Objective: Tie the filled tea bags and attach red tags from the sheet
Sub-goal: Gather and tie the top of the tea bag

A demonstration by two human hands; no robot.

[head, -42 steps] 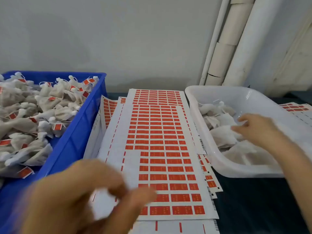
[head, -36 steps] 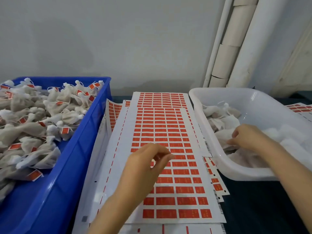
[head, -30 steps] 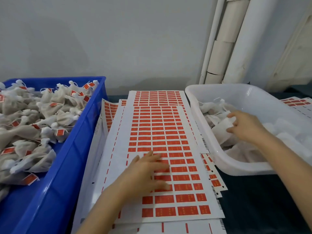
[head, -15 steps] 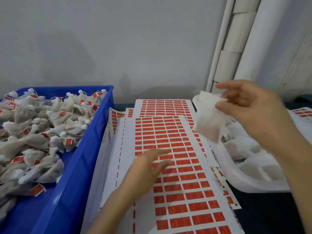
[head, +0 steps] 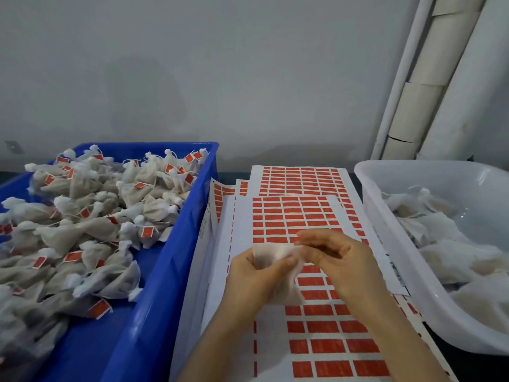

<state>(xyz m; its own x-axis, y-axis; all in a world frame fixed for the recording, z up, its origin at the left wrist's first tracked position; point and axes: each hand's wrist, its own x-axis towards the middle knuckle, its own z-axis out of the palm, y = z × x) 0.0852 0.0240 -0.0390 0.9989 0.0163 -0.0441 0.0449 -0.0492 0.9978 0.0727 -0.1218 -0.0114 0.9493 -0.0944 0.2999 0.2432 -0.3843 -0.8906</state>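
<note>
one untied tea bag (head: 275, 268) held up over the tag sheet (head: 316, 321), centre of view. left hand (head: 256, 279) curls round its body, right hand (head: 336, 260) pinches the top edge — both clamped on it, no knot or tag visible on it yet. blue bin (head: 176, 257) at left is heaped with tied, red-tagged bags, so much is done; white tub (head: 385, 238) at right has more untied bags left. half a second ago the right hand alone held the bag high by the tub and the left lay on the sheet — now they meet.
</note>
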